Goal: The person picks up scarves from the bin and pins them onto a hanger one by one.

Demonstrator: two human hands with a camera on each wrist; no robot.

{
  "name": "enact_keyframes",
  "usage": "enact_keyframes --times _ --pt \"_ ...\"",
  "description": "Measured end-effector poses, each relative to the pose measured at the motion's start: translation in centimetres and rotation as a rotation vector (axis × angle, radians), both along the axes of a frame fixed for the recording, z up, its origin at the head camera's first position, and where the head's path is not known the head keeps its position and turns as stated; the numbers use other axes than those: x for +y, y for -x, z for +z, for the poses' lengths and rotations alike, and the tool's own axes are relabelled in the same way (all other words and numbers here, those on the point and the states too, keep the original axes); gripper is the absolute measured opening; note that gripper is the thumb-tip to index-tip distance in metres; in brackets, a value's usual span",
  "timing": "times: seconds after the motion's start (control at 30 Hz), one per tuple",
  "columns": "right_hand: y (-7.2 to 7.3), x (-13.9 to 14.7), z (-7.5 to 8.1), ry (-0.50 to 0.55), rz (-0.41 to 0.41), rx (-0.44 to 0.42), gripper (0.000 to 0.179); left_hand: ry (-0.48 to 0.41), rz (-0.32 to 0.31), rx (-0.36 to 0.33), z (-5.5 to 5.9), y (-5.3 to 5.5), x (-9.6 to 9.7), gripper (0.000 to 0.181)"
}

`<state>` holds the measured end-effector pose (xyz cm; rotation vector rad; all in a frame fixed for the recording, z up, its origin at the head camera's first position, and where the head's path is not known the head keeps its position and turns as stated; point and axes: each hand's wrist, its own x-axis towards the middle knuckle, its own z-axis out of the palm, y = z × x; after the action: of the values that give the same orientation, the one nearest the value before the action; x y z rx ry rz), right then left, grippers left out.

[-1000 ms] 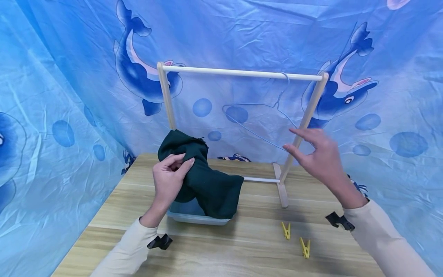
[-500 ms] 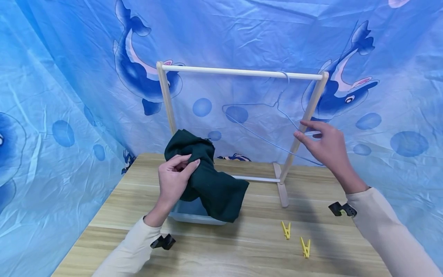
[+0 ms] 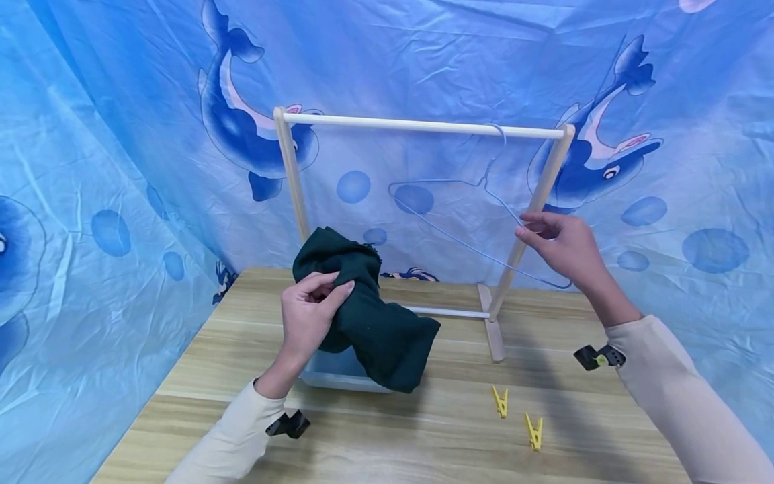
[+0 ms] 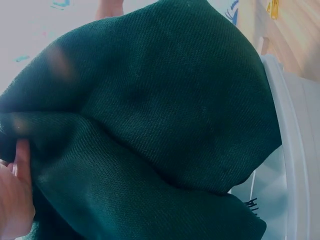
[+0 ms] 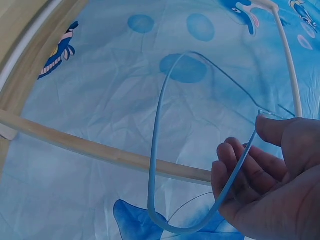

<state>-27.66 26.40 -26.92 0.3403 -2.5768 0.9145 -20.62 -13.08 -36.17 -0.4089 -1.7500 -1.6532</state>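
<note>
Green cloth (image 3: 387, 343) looks soft, floppy and probably light; its edges may be best to hold. Beside it hangs a thin blue hanger (image 5: 157, 120). Under the cloth, the tub (image 3: 351, 384) is partly hidden. The left hand (image 3: 305, 312) pinches the cloth, the right hand (image 3: 568, 249) the hanger. Some fingertips are hidden.

Head view looks forward and down; closer wrist views share its cloth (image 3: 377, 323) (left) and hanger (image 5: 155, 135) (right).
</note>
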Motion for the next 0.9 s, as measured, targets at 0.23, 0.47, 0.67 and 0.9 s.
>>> enact_keyframes --times 0.23,0.47,0.67,0.9 --pt "0.3 0.0 0.0 0.018 0.025 -0.017 0.046 0.011 0.002 -0.001 0.3 -0.1 0.0 0.015" --pt "0.1 -0.4 0.2 0.115 0.015 -0.024 0.047 0.016 -0.007 -0.005 0.5 -0.3 0.0 0.016" --pt "0.0 -0.4 1.0 0.117 -0.006 0.014 0.047 0.017 -0.015 -0.015 0.7 -0.5 0.1 0.016" --pt "-0.1 -0.2 2.1 0.108 -0.011 0.025 0.049 0.017 -0.02 -0.008 0.9 -0.8 0.2 0.015"
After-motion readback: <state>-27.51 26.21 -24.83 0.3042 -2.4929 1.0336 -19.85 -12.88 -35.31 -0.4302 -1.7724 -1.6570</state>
